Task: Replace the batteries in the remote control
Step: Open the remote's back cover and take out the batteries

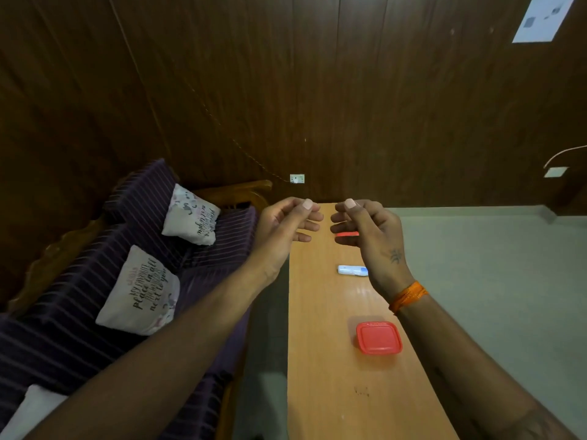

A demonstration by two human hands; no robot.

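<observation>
Both hands up over the long light-wood surface (320, 344), holding nothing

Left hand (284, 222) and right hand (365, 227) loosely curled, slightly apart; small white-and-blue remote control (352, 270) at 6 o'clock from them.

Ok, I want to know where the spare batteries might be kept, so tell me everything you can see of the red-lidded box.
The box is small and roughly square with rounded corners, apparently plastic. Its red lid is on, with a raised rim around a flat middle. It sits flat on the wooden table, toward the right edge, nearer the person than the white remote. Neither hand touches it. Its contents are hidden.
</observation>
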